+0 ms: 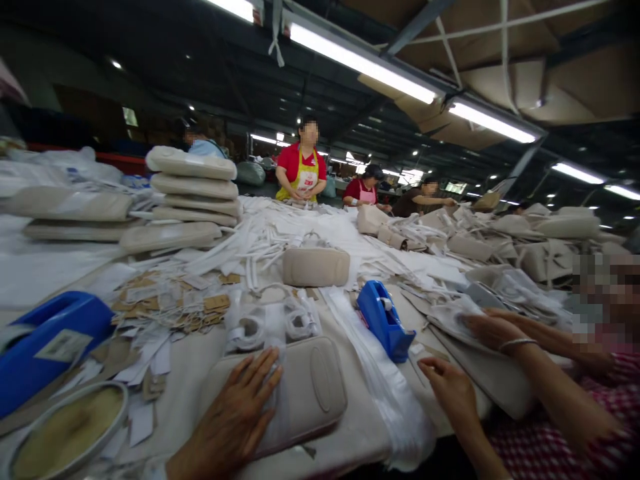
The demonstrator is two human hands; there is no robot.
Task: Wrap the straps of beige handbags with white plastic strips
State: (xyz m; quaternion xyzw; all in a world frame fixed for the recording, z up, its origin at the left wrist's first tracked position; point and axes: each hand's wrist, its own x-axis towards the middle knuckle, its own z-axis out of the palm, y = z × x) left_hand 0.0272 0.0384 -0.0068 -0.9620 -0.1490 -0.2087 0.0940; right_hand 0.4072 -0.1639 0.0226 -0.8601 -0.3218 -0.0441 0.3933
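My left hand (237,407) lies flat, fingers stretched out, on a beige handbag (320,393) with an oval stitched mark. A translucent wrap strip (274,327) runs over the bag from under the fingers. Just behind it sit coiled straps in clear plastic (247,331). To the right, my right hand (450,390) is held above the table edge with thumb and fingertips together; whatever they pinch is too small to make out. A blue tape dispenser (385,323) stands just beyond that hand, beside a bundle of clear plastic sleeves (380,387).
At left are a second blue tape dispenser (55,347), a round tin (70,430) and scattered paper tags (175,300). Stacked beige bags (193,190) rise behind. At right, a co-worker's hands (500,330) handle plastic near mine. More people stand across the table.
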